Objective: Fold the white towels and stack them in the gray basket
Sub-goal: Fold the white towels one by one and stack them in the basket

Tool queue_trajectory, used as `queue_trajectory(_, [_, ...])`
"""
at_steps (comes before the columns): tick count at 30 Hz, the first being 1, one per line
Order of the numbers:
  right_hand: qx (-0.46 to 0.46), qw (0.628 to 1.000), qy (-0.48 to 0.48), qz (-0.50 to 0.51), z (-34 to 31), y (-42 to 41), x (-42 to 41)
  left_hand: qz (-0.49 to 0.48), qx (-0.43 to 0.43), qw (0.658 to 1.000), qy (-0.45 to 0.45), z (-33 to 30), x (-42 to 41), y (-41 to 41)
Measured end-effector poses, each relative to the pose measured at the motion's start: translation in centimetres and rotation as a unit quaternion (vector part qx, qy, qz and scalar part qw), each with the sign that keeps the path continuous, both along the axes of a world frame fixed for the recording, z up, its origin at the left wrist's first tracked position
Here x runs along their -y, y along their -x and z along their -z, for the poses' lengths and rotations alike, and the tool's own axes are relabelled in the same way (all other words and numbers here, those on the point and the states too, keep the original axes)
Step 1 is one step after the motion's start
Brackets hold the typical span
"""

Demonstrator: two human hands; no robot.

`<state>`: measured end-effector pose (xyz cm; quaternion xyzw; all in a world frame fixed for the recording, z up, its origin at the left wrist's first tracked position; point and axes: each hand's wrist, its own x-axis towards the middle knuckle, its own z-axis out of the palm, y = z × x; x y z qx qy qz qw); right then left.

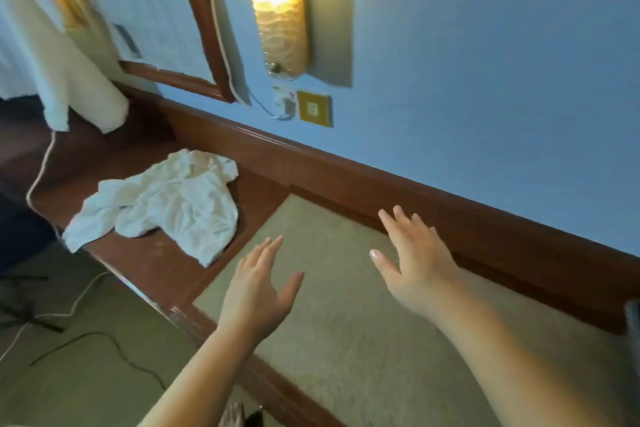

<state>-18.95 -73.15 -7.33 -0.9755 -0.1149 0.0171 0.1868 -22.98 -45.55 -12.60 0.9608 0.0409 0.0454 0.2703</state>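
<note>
A crumpled white towel (pixel 166 204) lies on the brown wooden desk top (pixel 145 263), left of a beige inlay panel (pixel 332 305). My left hand (pixel 258 291) hovers over the panel's left part, fingers straight and spread, holding nothing. My right hand (pixel 412 256) is stretched out over the panel near the back rail, also flat and empty. Both hands are to the right of the towel and apart from it. A sliver of a gray object (pixel 633 319) shows at the right edge; I cannot tell whether it is the basket.
Another white cloth (pixel 59 69) hangs at the upper left. A framed mirror (pixel 194 28), a lit wall lamp (pixel 280 7) and a socket with a plugged cable (pixel 287 102) are on the blue wall. Cables (pixel 83 302) run over the floor on the left.
</note>
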Motion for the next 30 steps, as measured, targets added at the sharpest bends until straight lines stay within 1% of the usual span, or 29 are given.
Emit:
queue_trajectory(3, [-0.01,0.995,0.011,-0.1,0.1,-4.0,-12.1,-0.109,0.035,0.993,0.014,-1.0,-10.2,-0.7])
queue_trajectory(6, [-0.03,0.986,0.031,-0.16,1.3,-7.8,-22.9,-0.17,0.028,0.984,0.041,-0.2,-18.4,-2.0])
queue_trajectory(10, [-0.105,0.976,0.052,-0.185,5.1,-13.3,-35.6,-0.179,-0.01,0.982,0.066,2.8,-28.3,-5.6])
queue_trajectory(13, [-0.155,0.966,0.091,-0.187,9.9,-17.7,-43.6,-0.175,-0.037,0.981,0.074,5.9,-34.9,-9.9])
queue_trajectory(15, [-0.188,0.96,0.118,-0.173,13.7,-20.5,-47.8,-0.155,-0.063,0.983,0.071,8.3,-38.4,-13.2])
queue_trajectory(17, [-0.242,0.951,0.133,-0.138,17.4,-22.6,-50.8,-0.123,-0.094,0.986,0.057,10.5,-41.1,-16.5])
queue_trajectory(20, [-0.314,0.931,0.169,-0.076,22.7,-23.7,-52.8,-0.054,-0.154,0.987,0.004,13.8,-43.5,-20.8])
queue_trajectory(21, [-0.319,0.928,0.179,-0.07,24.0,-23.5,-53.0,-0.027,-0.18,0.983,-0.017,14.9,-44.0,-22.0])
queue_trajectory(22, [-0.301,0.933,0.186,-0.073,24.8,-23.1,-53.0,0.002,-0.204,0.978,-0.038,16.0,-44.3,-22.9])
queue_trajectory(24, [-0.235,0.949,0.194,-0.083,25.7,-22.3,-52.8,0.059,-0.236,0.967,-0.074,18.3,-44.5,-23.9])
queue_trajectory(26, [-0.21,0.961,0.163,-0.078,25.5,-22.3,-52.5,0.091,-0.259,0.957,-0.089,20.1,-44.1,-24.1])
queue_trajectory(28, [-0.233,0.967,0.097,-0.042,24.3,-23.0,-52.1,0.097,-0.255,0.957,-0.096,20.9,-43.2,-23.8])
queue_trajectory(30, [-0.248,0.968,0.027,-0.002,22.1,-24.0,-51.5,0.085,-0.232,0.965,-0.09,20.7,-42.1,-23.7])
